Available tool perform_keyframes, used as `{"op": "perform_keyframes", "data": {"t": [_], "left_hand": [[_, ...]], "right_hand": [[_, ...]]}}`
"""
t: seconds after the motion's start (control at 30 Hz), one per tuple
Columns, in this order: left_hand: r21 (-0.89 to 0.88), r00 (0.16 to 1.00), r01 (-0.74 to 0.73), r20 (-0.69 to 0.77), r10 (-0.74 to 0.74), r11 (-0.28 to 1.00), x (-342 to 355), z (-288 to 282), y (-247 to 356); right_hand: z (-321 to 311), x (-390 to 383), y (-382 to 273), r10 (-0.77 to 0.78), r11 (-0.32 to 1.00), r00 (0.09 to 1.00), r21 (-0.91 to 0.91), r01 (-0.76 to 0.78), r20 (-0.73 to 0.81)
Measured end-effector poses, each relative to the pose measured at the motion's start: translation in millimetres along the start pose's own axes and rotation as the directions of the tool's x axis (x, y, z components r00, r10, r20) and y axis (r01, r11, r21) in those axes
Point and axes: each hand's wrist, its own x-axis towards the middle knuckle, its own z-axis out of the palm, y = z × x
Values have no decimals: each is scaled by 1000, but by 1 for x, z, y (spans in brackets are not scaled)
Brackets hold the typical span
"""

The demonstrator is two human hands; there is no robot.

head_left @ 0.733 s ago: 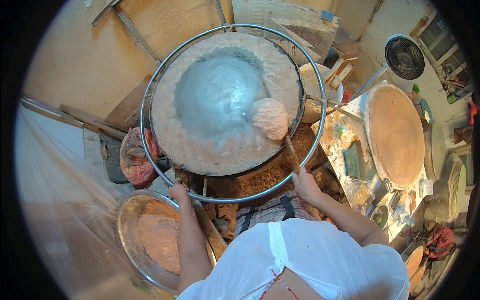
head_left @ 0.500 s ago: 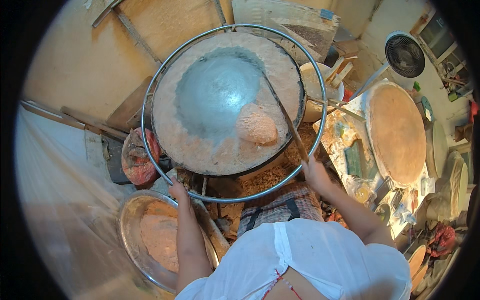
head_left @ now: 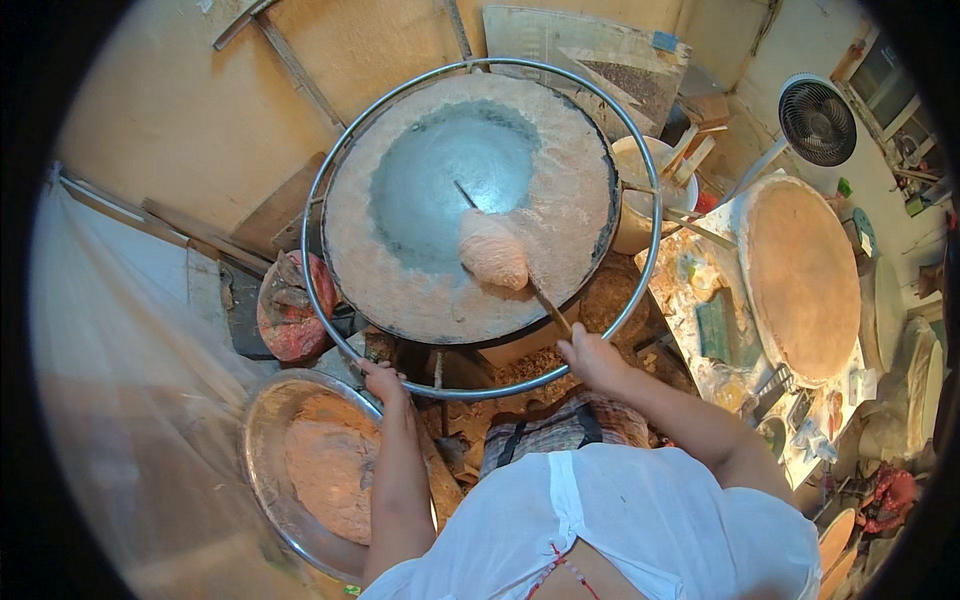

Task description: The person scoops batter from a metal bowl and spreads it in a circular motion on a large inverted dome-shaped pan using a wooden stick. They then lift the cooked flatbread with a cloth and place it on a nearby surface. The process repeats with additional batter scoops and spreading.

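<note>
A large round griddle (head_left: 345, 250) carries a thin layer of pinkish-brown batter (head_left: 400, 300) around its edge, with a bare bluish-grey patch showing in the middle and upper left. A lump of soft dough (head_left: 493, 252) rests at the lower right of that patch. My right hand (head_left: 592, 358) is closed on the handle of a long, thin spatula (head_left: 548, 305). The spatula runs behind or under the lump, and its dark tip shows beyond it. My left hand (head_left: 383, 382) is closed on the shiny metal ring (head_left: 500, 392) encircling the griddle, at its lower left.
At my left stands a metal basin (head_left: 262, 470) of similar dough. A red bag (head_left: 290, 315) sits beside the griddle. On the right, a cluttered table holds a round brown sheet (head_left: 800, 280); a fan (head_left: 817, 120) and a bucket (head_left: 630, 220) stand farther back.
The spatula has swung left from beside the lump to behind or under it. My right hand has moved slightly left and nearer me. The lump has shifted a little left; my left hand still grips the ring.
</note>
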Motion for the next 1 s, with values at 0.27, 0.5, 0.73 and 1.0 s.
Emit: {"op": "perform_keyframes", "data": {"t": [0.27,0.5,0.73,1.0], "left_hand": [[-129,950,272,195,-245,954,-59,-4,-20],[201,714,404,541,-445,892,-117,-19,-36],[551,234,286,753,-615,784,-152,-19,-35],[47,867,302,402,-294,952,-102,-17,-34]], "right_hand": [[15,-8,-13,-9,1000,1000,11,9,1],[-9,-3,8,64,994,994,-80,-72,-93],[-26,25,-21,-106,982,993,-161,96,-60],[11,19,-26,-51,997,995,-59,46,-81]]}}
